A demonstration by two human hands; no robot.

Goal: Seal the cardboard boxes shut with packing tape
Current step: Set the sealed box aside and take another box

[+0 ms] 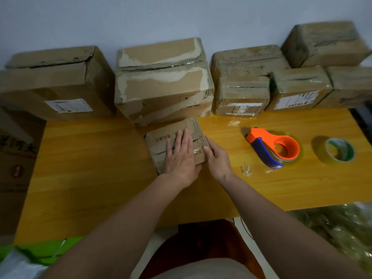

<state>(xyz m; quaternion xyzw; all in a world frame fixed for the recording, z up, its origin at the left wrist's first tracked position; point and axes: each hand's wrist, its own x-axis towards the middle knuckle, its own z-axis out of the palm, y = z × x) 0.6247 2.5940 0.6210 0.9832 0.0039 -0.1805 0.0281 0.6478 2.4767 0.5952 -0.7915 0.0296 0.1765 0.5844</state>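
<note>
Cardboard, worn and creased: the small box [177,143] sits mid-worktop, just in front of the big torn box [164,83] at the back edge, its flaps folded down w/ the centre seam running roughly left-right across the top. Left hand [180,156] lies flat on top, fingers straight & together, pressing the flaps down; it grips nothing. Right hand [218,158] is at the box's right side, fingers loosely bent against the edge, steadying it more than holding it, as far as can be told. Key relation: the tape dispenser [273,147], orange w/ blue handle, lies on the worktop to the right of the box, apart from it, so the right hand is the nearer one, and the left can likely keep the flaps shut while the right fetches it. A loose roll of clear tape [340,150] lies further right, toward the right edge. The box shows printed characters and old tape scraps; no fresh strip over the seam can be seen, so prob. unsealed yet. Other boxes line the back edge; several at the right look glossy w/ tape already.
</note>
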